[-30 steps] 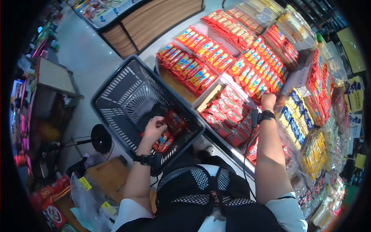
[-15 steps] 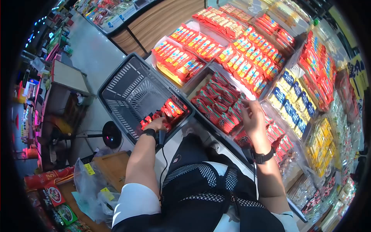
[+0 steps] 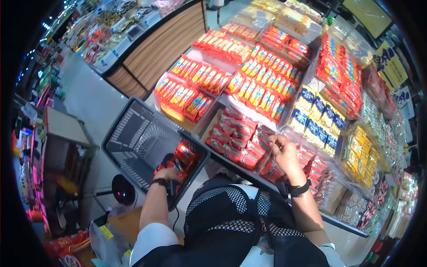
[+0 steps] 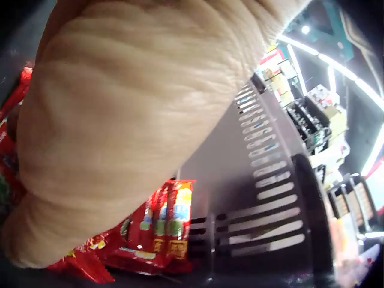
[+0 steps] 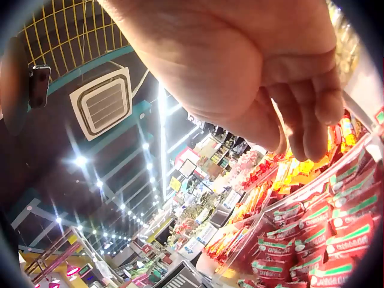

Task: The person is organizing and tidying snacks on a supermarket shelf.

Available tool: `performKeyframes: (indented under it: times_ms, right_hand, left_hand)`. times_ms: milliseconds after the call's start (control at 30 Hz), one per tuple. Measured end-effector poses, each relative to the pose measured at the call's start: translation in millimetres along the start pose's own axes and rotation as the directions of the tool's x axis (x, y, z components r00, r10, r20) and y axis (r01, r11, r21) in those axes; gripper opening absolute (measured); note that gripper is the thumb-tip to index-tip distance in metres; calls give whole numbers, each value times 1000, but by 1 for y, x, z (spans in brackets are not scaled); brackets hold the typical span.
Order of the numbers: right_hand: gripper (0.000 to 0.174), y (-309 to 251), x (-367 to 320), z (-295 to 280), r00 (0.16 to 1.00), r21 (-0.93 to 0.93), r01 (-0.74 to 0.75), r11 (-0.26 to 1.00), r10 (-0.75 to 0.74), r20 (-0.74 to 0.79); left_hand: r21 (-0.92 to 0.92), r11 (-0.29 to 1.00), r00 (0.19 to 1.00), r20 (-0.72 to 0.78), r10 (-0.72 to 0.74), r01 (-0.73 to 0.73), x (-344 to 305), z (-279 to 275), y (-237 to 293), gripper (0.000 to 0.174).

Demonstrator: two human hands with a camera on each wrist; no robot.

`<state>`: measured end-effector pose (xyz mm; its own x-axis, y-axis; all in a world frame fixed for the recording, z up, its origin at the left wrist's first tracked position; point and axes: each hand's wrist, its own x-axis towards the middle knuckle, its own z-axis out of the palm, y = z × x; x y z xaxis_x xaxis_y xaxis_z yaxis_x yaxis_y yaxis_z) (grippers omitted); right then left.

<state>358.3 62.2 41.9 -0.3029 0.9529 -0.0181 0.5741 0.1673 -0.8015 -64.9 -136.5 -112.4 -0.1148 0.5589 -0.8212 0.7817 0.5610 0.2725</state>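
In the head view my left hand (image 3: 169, 174) reaches into a grey shopping basket (image 3: 116, 153), over red snack packets (image 3: 186, 155) at its near end. The left wrist view shows that hand (image 4: 120, 114) covering much of the picture, red packets (image 4: 174, 222) beneath it; its fingertips are hidden. My right hand (image 3: 285, 155) hovers above the right edge of a bin of red-and-green packets (image 3: 238, 138). In the right wrist view the fingers of this hand (image 5: 240, 72) hang loosely bent, holding nothing, with the red-and-green packets (image 5: 312, 240) below.
Bins of red-yellow packets (image 3: 262, 84) stand behind, blue-and-cream packets (image 3: 316, 120) and yellow packets (image 3: 359, 149) to the right. A wood-panelled counter (image 3: 153, 49) is at the back. At lower left lie a plastic bag (image 3: 109, 242) and a black round base (image 3: 123, 189).
The head view has shifted, so the bins sit further left. My right hand has moved from the red-yellow packets toward the near bins. My left hand has lowered onto the packets in the basket.
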Motion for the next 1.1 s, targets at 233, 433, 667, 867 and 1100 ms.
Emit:
performKeyframes:
  times_ms: [233, 433, 667, 867, 1100]
  right_hand:
    - [24, -58, 29, 39, 986, 76, 38, 996, -50, 161]
    - [52, -108, 50, 100, 928, 226, 196, 954, -255, 273]
    - [42, -66, 54, 88, 952, 557, -141, 819, -42, 303]
    - [52, -54, 54, 67, 913, 496, -232, 836, 11, 409]
    - [79, -60, 59, 60, 909, 516, -307, 800, 86, 407]
  left_hand:
    - [-693, 443, 810, -566, 155, -569, -77, -96, 70, 14]
    - [-694, 253, 722, -547, 423, -674, -53, -131, 181, 38]
    - [-847, 76, 672, -359, 648, -526, -24, -113, 226, 25]
    - [-893, 37, 670, -310, 674, -449, -8, -106, 240, 24]
    - [-946, 64, 611, -153, 777, -318, 1, -106, 248, 31]
